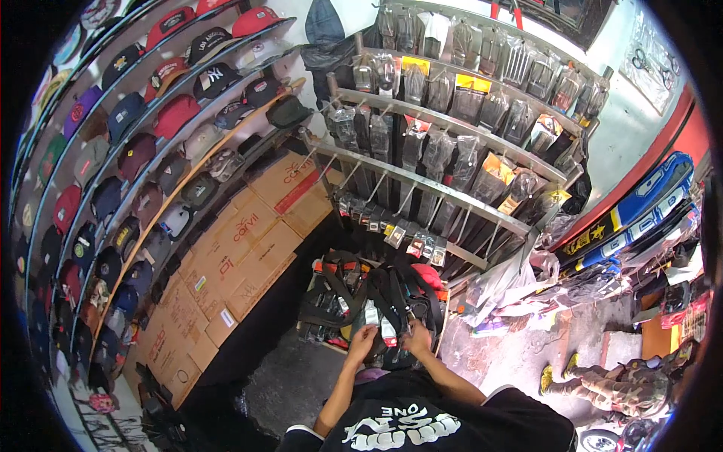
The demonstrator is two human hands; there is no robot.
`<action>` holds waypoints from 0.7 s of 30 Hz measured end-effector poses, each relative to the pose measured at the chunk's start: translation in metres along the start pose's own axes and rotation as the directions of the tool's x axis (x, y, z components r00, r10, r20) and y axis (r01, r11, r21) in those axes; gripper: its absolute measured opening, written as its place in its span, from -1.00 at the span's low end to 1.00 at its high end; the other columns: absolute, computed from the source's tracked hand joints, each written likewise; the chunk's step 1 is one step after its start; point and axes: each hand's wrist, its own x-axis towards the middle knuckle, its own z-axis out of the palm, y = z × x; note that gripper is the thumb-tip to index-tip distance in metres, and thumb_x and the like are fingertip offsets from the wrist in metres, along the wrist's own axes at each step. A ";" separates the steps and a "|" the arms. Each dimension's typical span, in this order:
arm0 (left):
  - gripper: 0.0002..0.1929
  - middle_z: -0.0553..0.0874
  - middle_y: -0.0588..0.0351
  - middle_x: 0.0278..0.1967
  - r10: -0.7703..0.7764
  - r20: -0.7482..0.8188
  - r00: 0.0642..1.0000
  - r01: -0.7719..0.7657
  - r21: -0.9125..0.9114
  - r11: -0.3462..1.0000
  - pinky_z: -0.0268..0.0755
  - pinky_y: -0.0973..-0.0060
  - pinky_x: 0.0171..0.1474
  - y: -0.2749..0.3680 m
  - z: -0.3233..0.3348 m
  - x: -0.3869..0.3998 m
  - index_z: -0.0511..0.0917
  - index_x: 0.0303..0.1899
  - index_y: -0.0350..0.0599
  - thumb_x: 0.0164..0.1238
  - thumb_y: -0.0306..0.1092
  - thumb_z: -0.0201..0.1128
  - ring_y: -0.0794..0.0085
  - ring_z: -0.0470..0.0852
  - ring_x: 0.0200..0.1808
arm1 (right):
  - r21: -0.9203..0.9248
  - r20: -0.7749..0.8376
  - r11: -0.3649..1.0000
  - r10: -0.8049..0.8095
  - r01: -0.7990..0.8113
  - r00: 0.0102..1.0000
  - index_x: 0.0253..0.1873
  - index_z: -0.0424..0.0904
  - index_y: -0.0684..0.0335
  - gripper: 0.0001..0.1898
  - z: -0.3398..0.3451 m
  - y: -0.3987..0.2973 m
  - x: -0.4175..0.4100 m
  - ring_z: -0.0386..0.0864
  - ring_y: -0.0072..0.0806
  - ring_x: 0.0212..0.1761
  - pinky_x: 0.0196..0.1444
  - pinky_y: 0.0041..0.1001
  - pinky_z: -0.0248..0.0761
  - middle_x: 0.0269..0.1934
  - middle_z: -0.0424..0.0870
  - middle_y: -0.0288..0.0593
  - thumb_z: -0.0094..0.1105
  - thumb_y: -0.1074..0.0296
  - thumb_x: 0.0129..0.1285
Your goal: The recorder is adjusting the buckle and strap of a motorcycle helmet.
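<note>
Before me a heap of black straps (353,296) and packaged goods lies in a low box, whose pale edge (449,296) shows at the right. My left hand (363,340) is over the near side of the heap with its fingers bent together; whether anything is between them is too small to tell. Just beyond its fingertips lies a white tag (370,312). Another tag, white and red (388,332), lies between the hands. My right hand (417,338) has its fingers closed at a black strap (410,302) with a small shiny fitting. Something red (427,277) sits at the heap's far right.
Metal racks (429,195) of bagged goods stand ahead. Shelves of caps (178,116) and stacked cardboard boxes (237,237) line the left. Plastic bags (508,288) and blue scarves (638,220) are at the right. A person in camouflage trousers (615,390) is at the lower right.
</note>
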 end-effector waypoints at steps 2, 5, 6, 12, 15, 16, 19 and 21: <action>-0.64 0.67 0.15 -0.09 0.017 0.063 0.998 -0.015 -0.038 0.999 0.34 0.56 0.11 0.000 -0.011 0.000 0.53 0.13 -0.25 0.49 -0.18 0.15 0.52 0.57 -0.02 | 0.078 -0.113 0.994 -0.061 0.070 0.992 0.06 0.46 0.24 -0.53 -0.001 0.001 -0.005 0.64 0.01 -0.09 -0.09 -0.11 0.48 -0.23 0.66 0.09 0.36 0.35 0.02; -0.63 0.67 0.15 -0.07 -0.061 0.103 0.993 0.062 -0.008 0.998 0.32 0.54 0.16 0.003 -0.028 -0.005 0.52 0.14 -0.23 0.50 -0.17 0.14 0.51 0.56 0.01 | 0.365 -0.086 0.928 -0.043 0.072 0.995 -0.02 0.54 0.27 -0.61 -0.013 -0.013 -0.017 0.68 -0.30 -0.17 -0.14 -0.32 0.48 -0.23 0.69 -0.01 0.40 0.35 0.03; -0.64 0.67 0.15 -0.06 -0.058 0.119 0.991 0.057 0.011 0.998 0.32 0.54 0.17 0.005 -0.030 -0.004 0.52 0.14 -0.23 0.50 -0.17 0.14 0.51 0.56 0.02 | 0.556 -0.054 0.827 -0.062 0.081 0.997 -0.02 0.54 0.27 -0.60 -0.017 -0.016 -0.020 0.67 -0.41 -0.19 -0.15 -0.39 0.48 -0.23 0.70 -0.06 0.42 0.34 0.03; -0.65 0.66 0.11 -0.03 -0.011 0.204 0.979 0.003 0.037 0.999 0.40 0.57 0.07 0.015 -0.039 0.006 0.51 0.14 -0.17 0.48 -0.18 0.17 0.50 0.59 0.00 | 0.720 -0.034 0.686 -0.120 0.108 0.992 0.14 0.50 0.30 -0.63 -0.071 -0.092 -0.057 0.60 -0.54 -0.19 -0.12 -0.55 0.44 -0.20 0.65 -0.24 0.28 0.53 0.23; -0.58 0.65 0.13 0.03 0.030 0.301 0.953 -0.012 -0.063 0.998 0.35 0.58 0.13 0.044 -0.029 0.003 0.47 0.19 -0.21 0.50 -0.11 0.14 0.50 0.56 0.09 | 0.825 0.078 0.565 -0.154 0.023 0.985 0.31 0.36 0.23 -0.45 -0.089 -0.111 -0.059 0.55 -0.51 -0.06 -0.07 -0.52 0.45 0.00 0.56 -0.20 0.29 0.56 0.22; -0.58 0.65 0.13 0.03 0.034 0.294 0.955 -0.016 -0.066 0.998 0.35 0.58 0.13 0.053 -0.028 0.001 0.47 0.19 -0.21 0.50 -0.11 0.14 0.50 0.56 0.09 | 0.823 0.081 0.567 -0.162 0.025 0.984 0.31 0.36 0.23 -0.45 -0.088 -0.116 -0.059 0.55 -0.51 -0.06 -0.07 -0.52 0.45 0.00 0.56 -0.20 0.29 0.56 0.22; -0.57 0.65 0.08 0.06 0.067 0.330 0.942 -0.001 -0.195 0.981 0.38 0.53 0.13 0.089 -0.023 -0.008 0.46 0.21 -0.22 0.56 -0.07 0.01 0.48 0.58 0.08 | 0.871 -0.007 0.473 -0.263 0.135 0.965 0.33 0.34 0.20 -0.43 -0.103 -0.149 -0.065 0.55 -0.50 -0.04 -0.03 -0.52 0.45 0.03 0.53 -0.22 0.27 0.60 0.22; -0.55 0.65 0.07 0.06 0.079 0.294 0.953 0.001 -0.261 0.965 0.39 0.51 0.14 0.106 -0.023 -0.017 0.46 0.20 -0.23 0.57 -0.05 -0.01 0.47 0.59 0.08 | 0.887 0.024 0.446 -0.304 0.120 0.952 0.34 0.31 0.19 -0.41 -0.118 -0.179 -0.076 0.55 -0.50 -0.03 -0.01 -0.53 0.45 0.03 0.52 -0.21 0.26 0.61 0.23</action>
